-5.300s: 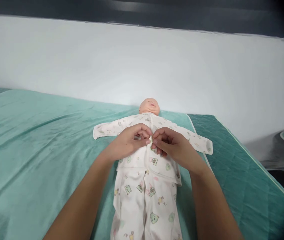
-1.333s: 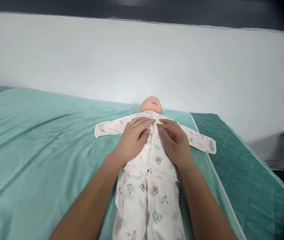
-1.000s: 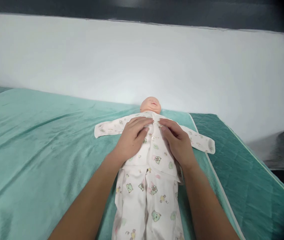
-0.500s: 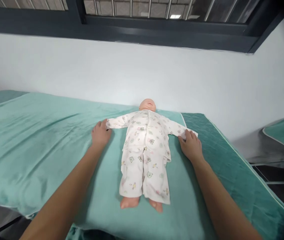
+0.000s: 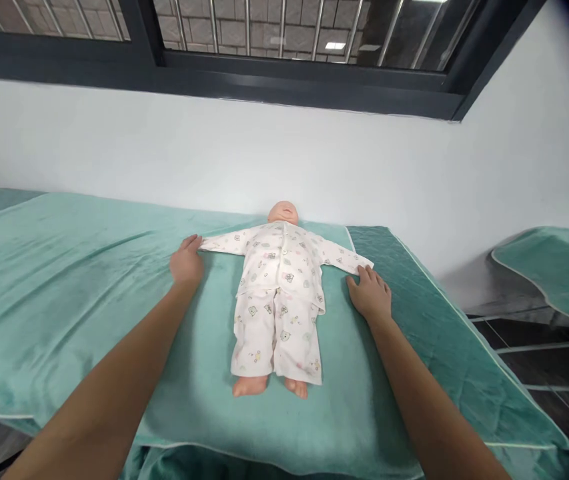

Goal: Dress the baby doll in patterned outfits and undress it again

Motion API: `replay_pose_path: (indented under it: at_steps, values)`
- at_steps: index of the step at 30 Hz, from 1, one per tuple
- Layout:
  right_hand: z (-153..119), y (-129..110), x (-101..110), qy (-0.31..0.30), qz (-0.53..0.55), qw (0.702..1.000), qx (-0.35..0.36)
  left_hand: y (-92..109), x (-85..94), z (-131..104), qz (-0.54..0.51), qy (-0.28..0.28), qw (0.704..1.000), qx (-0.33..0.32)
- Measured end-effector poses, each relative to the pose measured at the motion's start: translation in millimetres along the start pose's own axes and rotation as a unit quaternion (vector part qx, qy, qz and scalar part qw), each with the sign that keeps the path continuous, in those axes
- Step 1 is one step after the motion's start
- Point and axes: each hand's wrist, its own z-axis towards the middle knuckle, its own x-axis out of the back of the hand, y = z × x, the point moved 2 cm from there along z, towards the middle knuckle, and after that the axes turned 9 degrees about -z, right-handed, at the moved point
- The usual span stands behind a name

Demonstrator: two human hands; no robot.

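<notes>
A baby doll [image 5: 283,212] lies on its back on the green bed cover. It wears a white printed long-sleeved top [image 5: 284,257] and matching trousers [image 5: 277,333]; its bare feet show below the hems. Both sleeves are spread out sideways. My left hand [image 5: 187,261] rests by the cuff of the sleeve on the left, fingers stretched out and the tips touching its edge. At the other cuff, my right hand [image 5: 371,293] lies with fingers apart, fingertips against the sleeve's lower edge. The doll's own hands are hidden in the sleeves.
The light green cover [image 5: 89,280] spreads over the bed, with a darker green quilted mat [image 5: 444,347] on the right. A white wall [image 5: 214,153] and a dark window frame [image 5: 264,83] stand behind. Another green-covered surface [image 5: 554,260] is at far right.
The view has shifted slightly, so the doll appears a little further left and up. My fingers have loosened at both cuffs, and the sleeves lie outstretched.
</notes>
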Motion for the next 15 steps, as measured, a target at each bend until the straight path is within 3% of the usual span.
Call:
replay_pose_path:
  at_steps: [5, 10, 15]
  values:
    - [1, -3, -1, 0.02, -0.008, 1.0, -0.01, 3, -2.5, -2, 0.068, -0.054, 0.996, 0.021]
    - [-3, -5, -1, 0.044, -0.01, 0.999, -0.007, 6, -4.1, -1, 0.083, -0.073, 0.993, 0.05]
    - [-16, -11, 16, 0.103, -0.019, 0.994, 0.025, 10, -0.6, -22, 0.089, -0.102, 0.989, 0.056]
